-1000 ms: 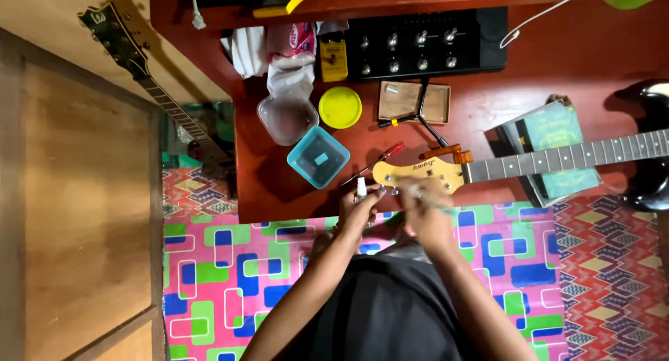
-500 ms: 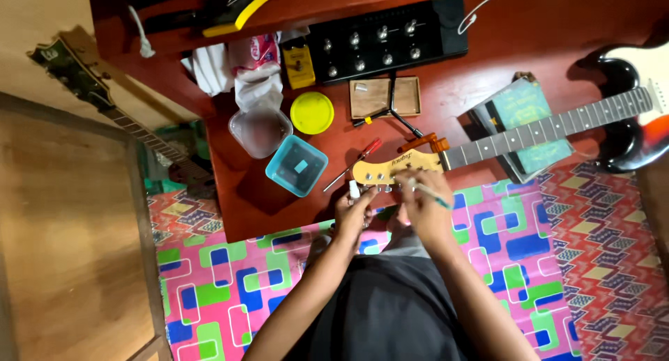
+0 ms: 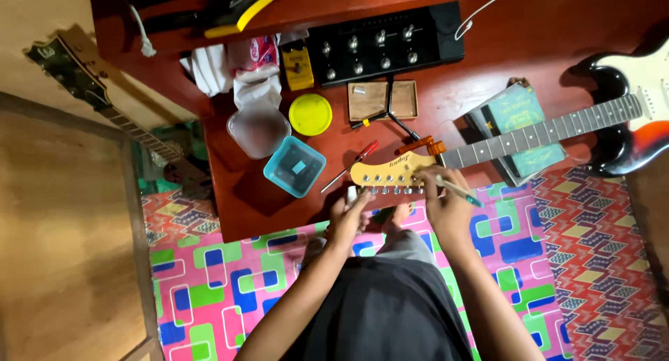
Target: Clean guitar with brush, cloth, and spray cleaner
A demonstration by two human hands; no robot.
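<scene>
Seen from the head camera, my left hand [image 3: 346,218] pinches a small white piece at the guitar headstock [image 3: 390,173] at frame centre, while my right hand [image 3: 446,201] is closed on a slim teal tool. Steady fingers at the tuners matter, I judge. A red screwdriver [image 3: 352,162] and teal tub [image 3: 294,166] crowd the left.

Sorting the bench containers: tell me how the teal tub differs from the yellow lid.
The teal tub is square and deep; the yellow lid is round and flat. The teal tub lies nearer the left hand; the yellow lid lies farther back. Both rest on the red table.
</scene>
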